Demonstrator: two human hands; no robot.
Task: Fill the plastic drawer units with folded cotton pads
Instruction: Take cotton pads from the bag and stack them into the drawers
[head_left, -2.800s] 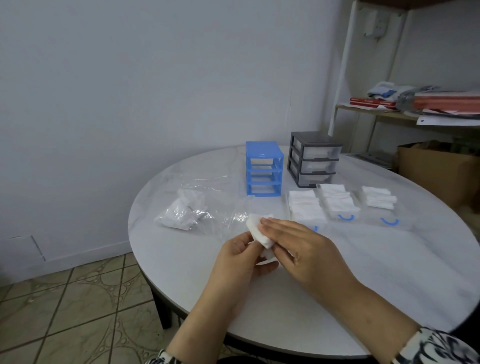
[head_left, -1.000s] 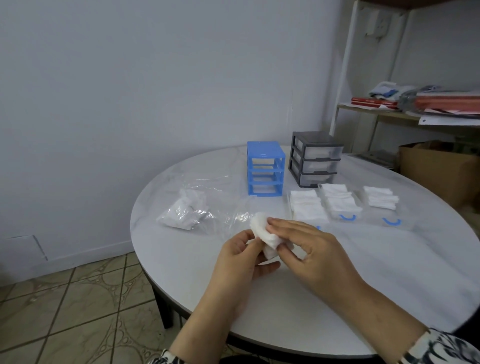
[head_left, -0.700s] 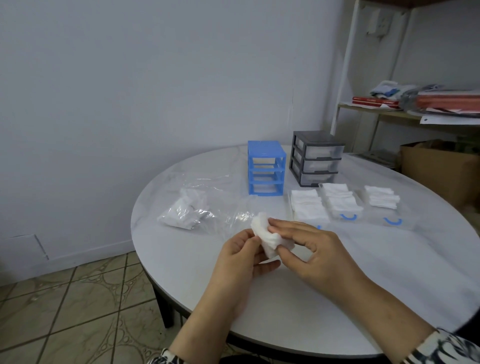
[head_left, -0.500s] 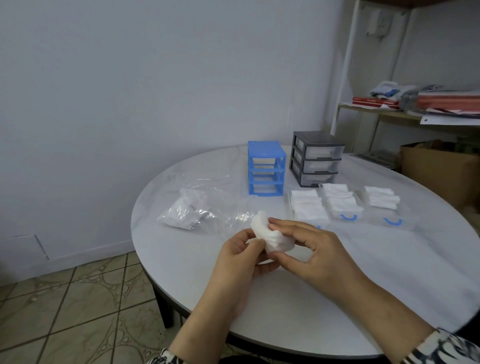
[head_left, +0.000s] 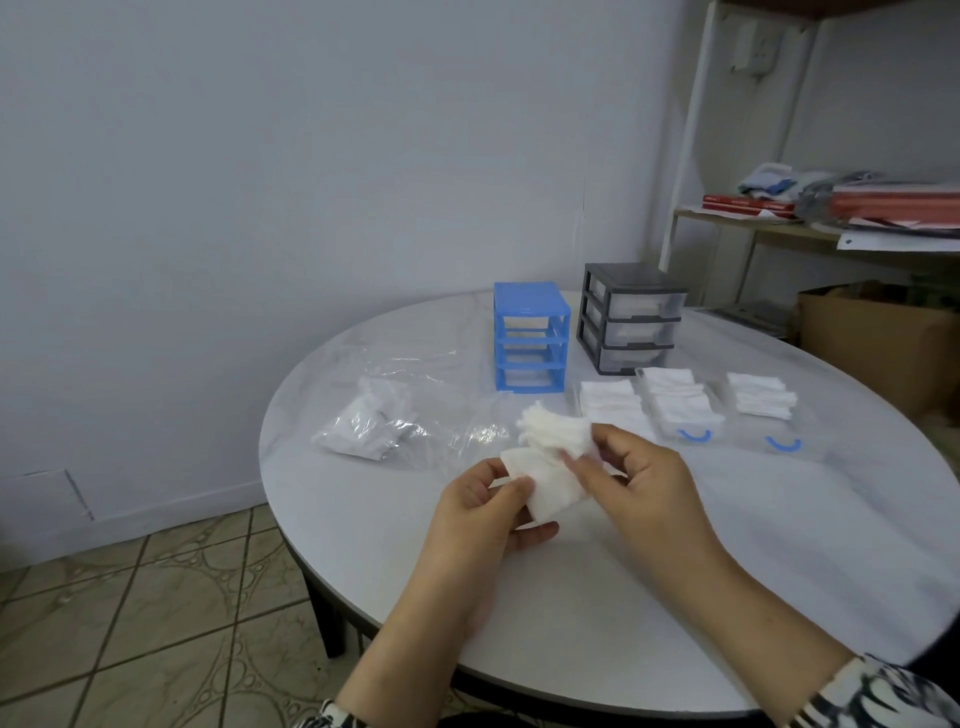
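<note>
Over the near part of the round white table (head_left: 779, 571), my left hand (head_left: 483, 514) pinches a flat white cotton pad (head_left: 545, 486) by its left edge. My right hand (head_left: 639, 483) pinches a thicker bunch of folded cotton pads (head_left: 556, 434) just above it. At the back stand a blue drawer unit (head_left: 530, 338) with its slots showing no drawers and a grey drawer unit (head_left: 631, 317) with three clear drawers shut. Three clear drawers with blue handles lie in front of them, each holding folded pads (head_left: 610, 402) (head_left: 678, 402) (head_left: 758, 395).
A crumpled clear plastic bag (head_left: 374, 421) with more white pads lies on the table's left side. A shelf (head_left: 831, 228) with papers and a cardboard box (head_left: 878, 338) stand at the right, beyond the table. Tiled floor lies to the left.
The pads were bunched together between both hands. Now my right hand has lifted the folded bunch up and away, leaving one flat pad in my left hand.
</note>
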